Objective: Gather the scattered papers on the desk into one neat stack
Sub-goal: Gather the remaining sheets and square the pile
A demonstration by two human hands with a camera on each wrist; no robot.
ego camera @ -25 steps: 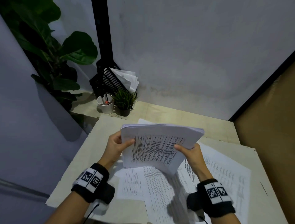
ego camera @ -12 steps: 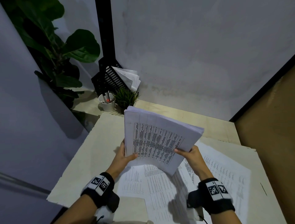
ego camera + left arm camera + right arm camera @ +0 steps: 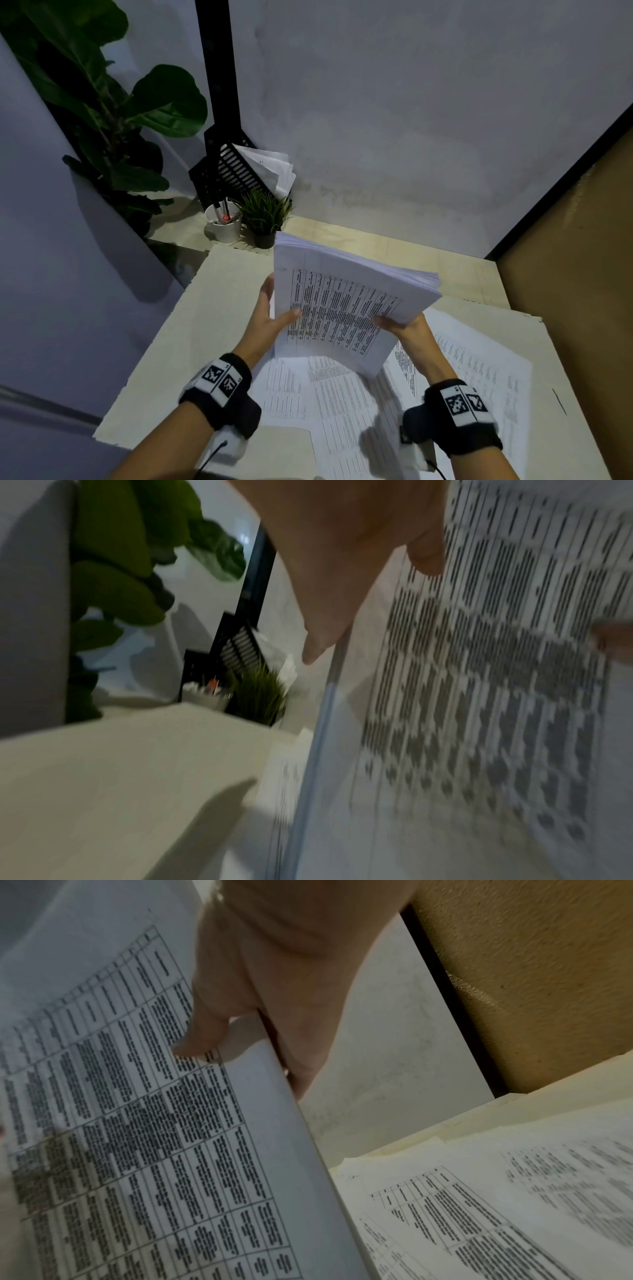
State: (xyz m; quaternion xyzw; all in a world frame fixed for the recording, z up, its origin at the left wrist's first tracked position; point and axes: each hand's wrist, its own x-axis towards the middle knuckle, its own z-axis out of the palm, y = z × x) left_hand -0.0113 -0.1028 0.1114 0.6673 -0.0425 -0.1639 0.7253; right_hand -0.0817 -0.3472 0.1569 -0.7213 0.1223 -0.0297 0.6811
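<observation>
A thick stack of printed papers (image 3: 346, 305) is held tilted above the desk (image 3: 212, 308), its printed table facing me. My left hand (image 3: 270, 318) holds its left edge, thumb on the front and fingers behind. My right hand (image 3: 404, 325) grips the lower right edge, thumb on the printed face (image 3: 202, 1031), fingers behind the stack (image 3: 143, 1123). In the blurred left wrist view the stack (image 3: 479, 696) fills the right side beside my left hand (image 3: 342, 574). Loose printed sheets (image 3: 342, 404) lie spread on the desk below, more at the right (image 3: 496, 1204).
At the desk's far left corner stand a white pen cup (image 3: 223, 222), a small potted grass plant (image 3: 263, 214) and a black file rack (image 3: 233, 168) with papers. A large leafy plant (image 3: 102, 102) stands left. A brown panel (image 3: 575, 240) bounds the right.
The stack has turned clockwise and tipped more upright, its left corner rising. My left hand slid down along the left edge; my right hand kept its grip.
</observation>
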